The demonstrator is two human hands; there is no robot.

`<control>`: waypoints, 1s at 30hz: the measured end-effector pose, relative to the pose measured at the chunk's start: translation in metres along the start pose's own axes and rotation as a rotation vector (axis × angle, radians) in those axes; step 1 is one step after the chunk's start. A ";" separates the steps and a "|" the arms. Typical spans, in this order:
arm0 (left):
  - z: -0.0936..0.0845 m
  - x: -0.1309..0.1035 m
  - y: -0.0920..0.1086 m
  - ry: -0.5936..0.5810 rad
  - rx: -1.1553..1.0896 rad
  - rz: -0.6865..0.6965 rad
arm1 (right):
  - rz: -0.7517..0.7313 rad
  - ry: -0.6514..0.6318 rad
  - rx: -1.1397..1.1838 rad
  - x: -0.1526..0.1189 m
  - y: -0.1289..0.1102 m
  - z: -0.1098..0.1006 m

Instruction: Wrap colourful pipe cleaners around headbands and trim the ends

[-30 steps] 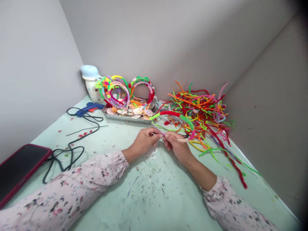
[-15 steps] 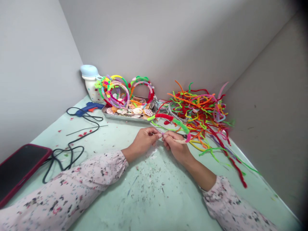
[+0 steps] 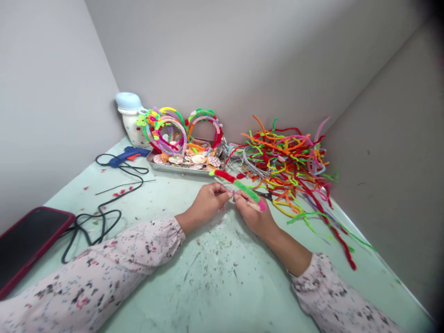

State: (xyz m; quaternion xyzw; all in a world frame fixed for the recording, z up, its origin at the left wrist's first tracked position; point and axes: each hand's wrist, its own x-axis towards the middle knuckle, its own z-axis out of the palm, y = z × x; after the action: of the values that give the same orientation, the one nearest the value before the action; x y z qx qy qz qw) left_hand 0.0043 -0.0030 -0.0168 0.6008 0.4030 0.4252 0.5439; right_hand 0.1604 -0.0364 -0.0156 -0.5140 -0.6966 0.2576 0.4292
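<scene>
My right hand (image 3: 255,213) is closed on a headband (image 3: 247,192) wrapped in bands of green, red, pink and pale pipe cleaner. Its arch tilts up and to the left above the knuckles. Close against it, my left hand (image 3: 206,203) pinches a small purple pipe cleaner (image 3: 234,192) with thumb and forefinger. The fingertips of both hands almost meet, hiding most of that purple piece. A thin greyish strip (image 3: 222,181) pokes out above my left fingers.
Behind my hands, a metal tray (image 3: 183,171) holds seashells, with several wrapped headbands (image 3: 204,119) standing there. Loose pipe cleaners (image 3: 284,148) are heaped right. Scissors (image 3: 267,195) lie by my right hand. Left are a blue glue gun (image 3: 129,155), black cord (image 3: 104,210), phone (image 3: 31,245) and white jar (image 3: 133,125).
The headband has turned in my right hand: its arch has tipped lower and toward me, looking flatter now. Both hands stay in nearly the same place with fingertips together.
</scene>
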 end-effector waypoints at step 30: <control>0.001 -0.002 0.008 -0.008 0.076 0.003 | -0.028 -0.014 -0.082 0.000 0.000 0.001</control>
State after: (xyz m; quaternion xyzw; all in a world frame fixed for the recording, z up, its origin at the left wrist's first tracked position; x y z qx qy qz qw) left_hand 0.0046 -0.0059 -0.0088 0.6234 0.4158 0.4077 0.5218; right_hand 0.1592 -0.0367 -0.0165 -0.5197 -0.7167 0.2262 0.4064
